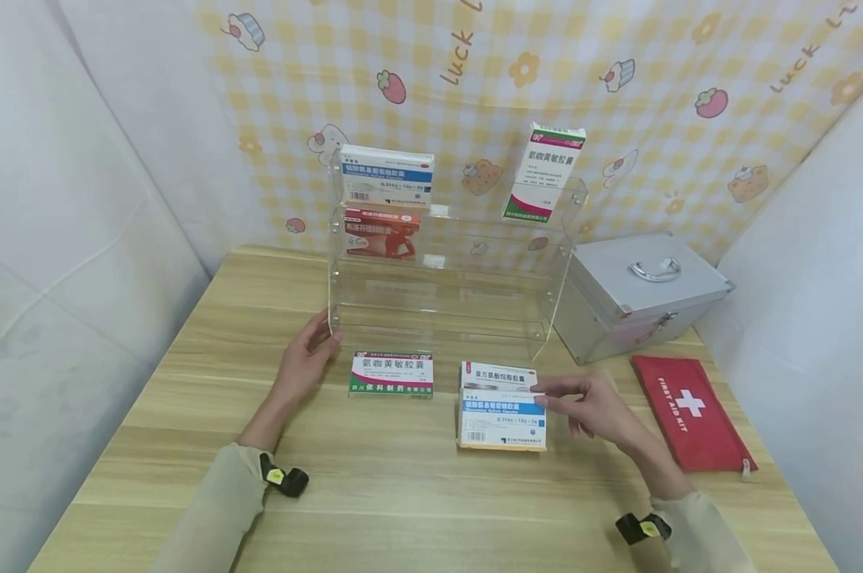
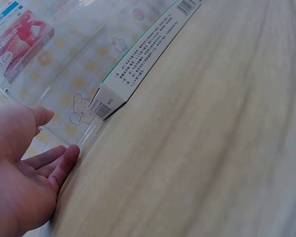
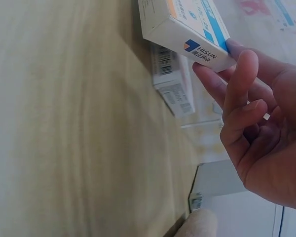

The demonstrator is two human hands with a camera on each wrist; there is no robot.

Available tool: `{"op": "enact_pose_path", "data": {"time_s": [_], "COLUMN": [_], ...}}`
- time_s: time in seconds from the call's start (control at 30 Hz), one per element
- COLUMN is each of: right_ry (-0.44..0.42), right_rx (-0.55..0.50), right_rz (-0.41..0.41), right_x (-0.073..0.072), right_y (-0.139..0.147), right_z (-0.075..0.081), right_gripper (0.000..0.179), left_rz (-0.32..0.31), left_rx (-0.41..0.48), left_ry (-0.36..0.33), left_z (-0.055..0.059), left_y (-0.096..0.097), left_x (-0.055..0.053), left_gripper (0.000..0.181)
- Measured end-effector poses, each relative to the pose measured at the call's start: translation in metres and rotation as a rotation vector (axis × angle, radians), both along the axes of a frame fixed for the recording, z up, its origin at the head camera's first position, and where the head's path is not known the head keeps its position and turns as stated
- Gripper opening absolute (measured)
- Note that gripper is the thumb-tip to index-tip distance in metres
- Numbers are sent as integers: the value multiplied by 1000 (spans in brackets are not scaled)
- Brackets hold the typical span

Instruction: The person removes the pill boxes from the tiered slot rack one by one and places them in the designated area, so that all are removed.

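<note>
Near the front centre of the table, my right hand [image 1: 595,406] pinches the right end of a blue-and-white medicine box [image 1: 503,420] between thumb and fingers. Its other fingers bend loosely in the right wrist view. Right behind that box is another white medicine box [image 1: 499,374], partly covered by it. My left hand [image 1: 308,350] touches the lower left corner of a clear acrylic display rack [image 1: 446,314], its fingers relaxed along the side panel. Close to this hand, a green-and-magenta medicine box [image 1: 392,374] stands before the rack's foot.
On the rack's upper tiers are a blue-and-white box [image 1: 387,179], a red box [image 1: 381,235] and an upright, leaning green-and-magenta box [image 1: 544,173]. A silver case [image 1: 639,294] stands right of the rack. A red first aid pouch [image 1: 693,414] lies at the table's right side.
</note>
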State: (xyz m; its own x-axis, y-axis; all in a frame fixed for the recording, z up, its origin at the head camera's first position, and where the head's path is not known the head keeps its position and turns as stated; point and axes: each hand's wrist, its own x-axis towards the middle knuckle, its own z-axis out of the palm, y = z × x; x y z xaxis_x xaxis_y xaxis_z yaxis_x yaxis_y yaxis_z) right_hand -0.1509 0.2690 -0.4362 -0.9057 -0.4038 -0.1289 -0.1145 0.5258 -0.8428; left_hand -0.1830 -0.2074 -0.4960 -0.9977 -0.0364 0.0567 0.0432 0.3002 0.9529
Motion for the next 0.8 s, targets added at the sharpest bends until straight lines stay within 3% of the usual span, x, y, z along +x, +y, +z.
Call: {"op": "enact_pose_path", "data": {"time_s": [0.27, 0.8], "right_ry": [-73, -145], "right_rx": [14, 27], "right_rz": [-26, -4], "right_x": [4, 11], "right_y": [5, 9], "right_z": [-9, -13], "right_gripper": [29, 29], "left_rz": [-8, -5], "left_rx": [16, 6], "left_ry": [14, 11], "left_z": [1, 1], "left_y": [1, 0], "left_x": [1, 1], "left_gripper": [58, 57]}}
